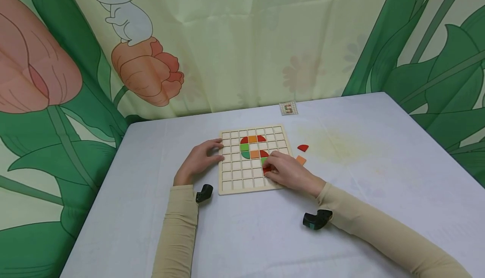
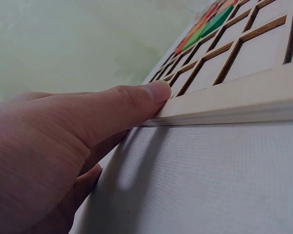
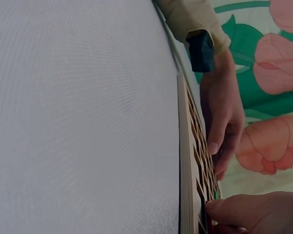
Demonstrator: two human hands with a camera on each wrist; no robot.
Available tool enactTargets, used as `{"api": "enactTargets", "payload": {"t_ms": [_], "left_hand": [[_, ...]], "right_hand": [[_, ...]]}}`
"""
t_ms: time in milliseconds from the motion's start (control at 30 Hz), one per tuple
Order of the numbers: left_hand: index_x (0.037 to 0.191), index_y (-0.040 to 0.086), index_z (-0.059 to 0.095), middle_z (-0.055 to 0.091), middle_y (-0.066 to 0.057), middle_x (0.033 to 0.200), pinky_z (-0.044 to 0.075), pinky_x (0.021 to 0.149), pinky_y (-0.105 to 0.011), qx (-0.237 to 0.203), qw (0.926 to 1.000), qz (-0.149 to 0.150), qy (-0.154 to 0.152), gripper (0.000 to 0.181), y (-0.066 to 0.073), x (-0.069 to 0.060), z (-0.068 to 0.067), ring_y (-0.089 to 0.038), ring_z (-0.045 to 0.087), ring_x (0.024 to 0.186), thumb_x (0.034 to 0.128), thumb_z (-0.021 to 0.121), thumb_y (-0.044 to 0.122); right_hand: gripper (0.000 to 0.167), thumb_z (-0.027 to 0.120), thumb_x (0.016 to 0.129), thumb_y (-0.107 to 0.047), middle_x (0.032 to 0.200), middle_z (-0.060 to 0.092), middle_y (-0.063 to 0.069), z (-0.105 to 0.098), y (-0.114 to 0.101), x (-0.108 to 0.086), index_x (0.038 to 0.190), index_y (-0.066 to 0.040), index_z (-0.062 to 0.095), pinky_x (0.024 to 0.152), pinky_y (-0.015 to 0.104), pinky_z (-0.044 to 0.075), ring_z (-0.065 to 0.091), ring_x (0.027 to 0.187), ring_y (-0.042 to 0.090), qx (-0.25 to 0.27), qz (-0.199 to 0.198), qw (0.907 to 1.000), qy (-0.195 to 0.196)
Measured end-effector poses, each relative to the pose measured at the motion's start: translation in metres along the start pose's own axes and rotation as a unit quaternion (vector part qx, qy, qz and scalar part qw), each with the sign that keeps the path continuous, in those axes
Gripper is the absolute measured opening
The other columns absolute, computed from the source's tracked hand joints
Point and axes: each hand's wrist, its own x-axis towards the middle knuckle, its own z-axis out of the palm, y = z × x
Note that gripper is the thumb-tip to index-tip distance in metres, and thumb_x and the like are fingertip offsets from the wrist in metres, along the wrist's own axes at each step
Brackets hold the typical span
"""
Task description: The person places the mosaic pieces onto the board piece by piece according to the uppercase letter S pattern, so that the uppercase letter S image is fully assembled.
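Note:
A wooden grid board (image 1: 236, 185) lies on the table with red, orange and green pieces set in its cells in a curving line. Thumb and fingers of my right hand (image 1: 289, 169) pinch a red piece (image 1: 267, 171) at a cell in the board's lower right part; the fingers hide much of it. My left hand (image 1: 198, 160) rests at the board's left edge, its thumb (image 2: 136, 100) touching the rim in the left wrist view. Right of the board lie a red quarter-round piece (image 1: 303, 147) and an orange square piece (image 1: 301, 160), partly behind the right hand.
A small card (image 1: 289, 108) with a gridded figure lies near the table's back edge. White cloth covers the table (image 1: 242, 236). A printed curtain (image 1: 235, 42) hangs behind it. Black devices (image 1: 317, 220) are worn at both wrists.

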Motion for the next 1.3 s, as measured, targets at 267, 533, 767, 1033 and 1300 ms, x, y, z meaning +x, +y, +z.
{"api": "enactTargets", "payload": {"t_ms": [267, 533, 767, 1033, 1300], "left_hand": [[0.122, 0.004, 0.066, 0.052, -0.008, 0.144, 0.029, 0.116, -0.042, 0.006, 1.0000, 0.005, 0.003, 0.042, -0.002, -0.001, 0.000, -0.027, 0.039, 0.139, 0.0860, 0.077, 0.021], [0.123, 0.004, 0.065, 0.051, -0.007, 0.145, 0.028, 0.116, -0.043, -0.001, 0.9999, -0.010, -0.001, 0.042, 0.000, -0.002, 0.000, -0.026, 0.038, 0.140, 0.0860, 0.076, 0.021], [0.123, 0.005, 0.065, 0.050, -0.006, 0.146, 0.028, 0.116, -0.043, -0.003, 0.9998, -0.018, 0.000, 0.042, 0.001, -0.003, 0.000, -0.026, 0.037, 0.140, 0.0864, 0.076, 0.021], [0.124, 0.006, 0.065, 0.050, -0.005, 0.146, 0.027, 0.116, -0.043, -0.006, 0.9999, -0.016, 0.001, 0.042, 0.001, -0.003, 0.000, -0.025, 0.037, 0.140, 0.0865, 0.076, 0.021], [0.124, 0.005, 0.065, 0.050, -0.005, 0.146, 0.027, 0.116, -0.042, -0.007, 0.9999, -0.009, 0.001, 0.042, 0.001, -0.001, 0.000, -0.024, 0.037, 0.140, 0.0864, 0.076, 0.021]], "right_hand": [[0.015, 0.070, 0.088, -0.012, 0.098, 0.062, 0.001, -0.002, 0.004, -0.003, 0.102, -0.008, 0.072, 0.075, 0.029, 0.051, 0.055, 0.083, 0.013, 0.017, 0.002, 0.9997, 0.018], [0.021, 0.065, 0.093, -0.013, 0.103, 0.066, 0.007, -0.033, 0.038, -0.016, 0.111, -0.003, 0.070, 0.077, 0.036, 0.054, 0.062, 0.089, 0.019, 0.065, 0.088, 0.9926, 0.051], [0.032, 0.061, 0.095, -0.016, 0.114, 0.065, 0.018, -0.061, 0.081, -0.038, 0.121, 0.002, 0.065, 0.086, 0.046, 0.052, 0.060, 0.100, 0.030, 0.051, 0.197, 0.9784, 0.038], [0.040, 0.063, 0.094, -0.018, 0.116, 0.062, 0.021, -0.067, 0.098, -0.053, 0.125, 0.006, 0.060, 0.090, 0.050, 0.050, 0.056, 0.103, 0.033, 0.042, 0.228, 0.9726, 0.009], [0.044, 0.067, 0.091, -0.018, 0.119, 0.061, 0.022, -0.061, 0.087, -0.052, 0.127, 0.007, 0.060, 0.090, 0.049, 0.049, 0.056, 0.103, 0.033, 0.041, 0.202, 0.9786, 0.000]]}}
